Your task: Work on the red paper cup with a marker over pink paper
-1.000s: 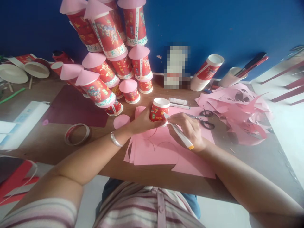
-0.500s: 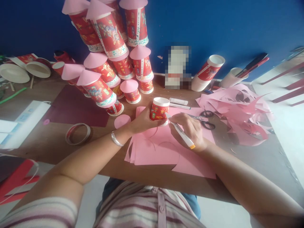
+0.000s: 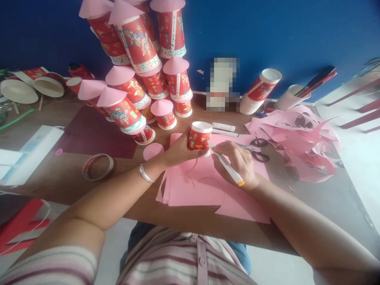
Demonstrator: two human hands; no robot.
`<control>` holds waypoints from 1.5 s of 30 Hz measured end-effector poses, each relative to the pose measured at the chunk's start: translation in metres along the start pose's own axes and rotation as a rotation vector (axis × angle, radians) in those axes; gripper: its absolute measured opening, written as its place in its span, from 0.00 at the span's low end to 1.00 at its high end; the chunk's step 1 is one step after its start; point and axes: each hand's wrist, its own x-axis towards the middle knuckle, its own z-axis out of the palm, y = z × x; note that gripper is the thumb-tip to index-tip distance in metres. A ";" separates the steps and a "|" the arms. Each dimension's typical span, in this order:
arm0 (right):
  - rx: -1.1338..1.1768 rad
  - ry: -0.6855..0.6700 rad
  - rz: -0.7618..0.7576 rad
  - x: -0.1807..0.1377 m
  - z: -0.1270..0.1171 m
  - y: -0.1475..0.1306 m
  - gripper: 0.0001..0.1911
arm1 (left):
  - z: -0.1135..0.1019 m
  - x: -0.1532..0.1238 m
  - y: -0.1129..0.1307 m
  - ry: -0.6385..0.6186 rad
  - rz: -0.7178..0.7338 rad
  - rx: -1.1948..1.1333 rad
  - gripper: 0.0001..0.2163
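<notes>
My left hand (image 3: 177,152) is wrapped round a red paper cup (image 3: 198,138) with a white rim and yellow and green markings. The cup stands upright above a stack of pink paper (image 3: 190,194) with circles drawn on it. Between the fingers of my right hand (image 3: 237,160) is a white marker pen (image 3: 230,169) with an orange-yellow end. Its tip points at the right side of the cup, at or very near the surface. Two more markers (image 3: 224,127) lie behind the cup. Black-handled scissors (image 3: 258,149) lie just right of my right hand.
Red cup towers with pink cone roofs (image 3: 135,43) rise at the back left. A tape roll (image 3: 97,167) and a pink paper disc (image 3: 153,152) lie left. Pink paper scraps (image 3: 308,146), a pen cup (image 3: 292,97) and a tilted cup stack (image 3: 261,91) are on the right.
A yellow star-like mark shows more fully on the cup's side beside the marker tip. Both hands keep nearly the same place and grip.
</notes>
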 end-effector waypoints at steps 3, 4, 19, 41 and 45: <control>-0.011 -0.004 0.008 0.000 -0.001 0.000 0.13 | 0.000 0.000 0.001 -0.011 0.009 0.010 0.42; -0.008 0.001 0.009 -0.001 -0.001 0.000 0.14 | -0.001 0.000 0.001 -0.010 0.010 0.015 0.42; 0.054 0.015 0.013 -0.002 0.002 0.001 0.14 | 0.001 0.000 0.003 0.001 0.002 0.009 0.41; 0.009 0.034 0.006 -0.006 0.004 0.004 0.19 | 0.000 0.000 0.004 0.000 0.044 0.060 0.41; -0.033 0.035 -0.015 -0.009 0.006 0.006 0.24 | -0.001 0.000 0.003 0.010 0.050 0.075 0.36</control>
